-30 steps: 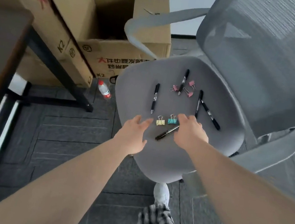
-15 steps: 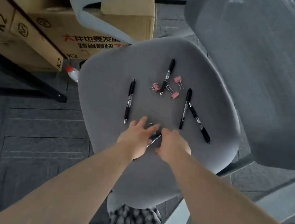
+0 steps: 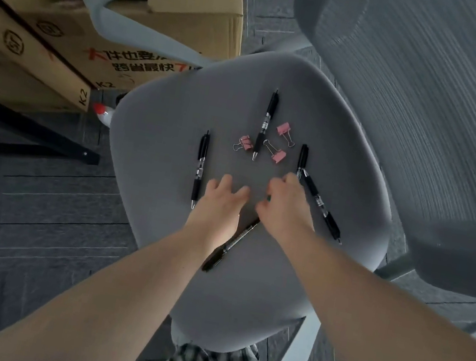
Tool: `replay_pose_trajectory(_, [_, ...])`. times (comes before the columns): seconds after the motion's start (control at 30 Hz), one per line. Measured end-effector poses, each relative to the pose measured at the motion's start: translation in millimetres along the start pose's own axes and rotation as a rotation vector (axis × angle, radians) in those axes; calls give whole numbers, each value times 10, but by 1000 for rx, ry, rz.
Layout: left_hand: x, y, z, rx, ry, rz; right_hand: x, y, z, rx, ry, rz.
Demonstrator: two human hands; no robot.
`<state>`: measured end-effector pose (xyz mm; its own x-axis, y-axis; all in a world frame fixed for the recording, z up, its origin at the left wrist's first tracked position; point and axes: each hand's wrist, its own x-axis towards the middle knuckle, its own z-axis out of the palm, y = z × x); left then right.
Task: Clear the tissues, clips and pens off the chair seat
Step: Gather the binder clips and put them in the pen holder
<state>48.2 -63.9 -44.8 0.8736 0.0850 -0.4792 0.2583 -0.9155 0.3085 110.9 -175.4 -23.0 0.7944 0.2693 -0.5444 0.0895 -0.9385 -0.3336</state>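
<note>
**One head view, looking steeply down**

A single wide-angle head camera looks forward and down from above the front edge of the chair seat [image 3: 154, 147], close enough that the seat fills the middle. The backrest [image 3: 432, 102] rises at the upper right, cardboard boxes [image 3: 50, 32] sit upper left, and both forearms enter from the bottom edge.

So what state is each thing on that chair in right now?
Left hand: fingers spread, flat on the seat.
Right hand: curled, contents hidden.
Pink clips: three, lying loose.
Near pen: lying partly under the hands.
Left pen: lying untouched.
Chair seat: not yet cleared.
</note>
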Motion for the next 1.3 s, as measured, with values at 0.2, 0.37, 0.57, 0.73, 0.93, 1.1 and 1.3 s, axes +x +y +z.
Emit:
replay_pose_trajectory(0.2, [325, -40, -311, -262, 158, -170, 439, -86, -228, 63, 239, -92])
replay_pose_trajectory(0.37, [650, -67, -461, -282, 186, -159, 704, -85, -289, 60, 255, -135])
replay_pose_trajectory(0.57, [803, -75, -428, -221, 116, -45, 764, -13, -291, 60, 277, -146])
replay_pose_trajectory(0.73, [927, -54, -376, -189, 44, -67, 813, 15, -241, 25, 211, -167])
replay_pose_trajectory(0.93, [947, -13, -336, -126, 71, -82, 880, 5, -189, -27, 207, -84])
replay_pose_trajectory(1.1, [926, 19, -305, -103, 96, -94, 976, -54, -163, -47, 133, -33])
replay_pose_trajectory(1.3, [910, 58, -334, -99, 77, -124, 996, -150, -64, -37, 166, -8])
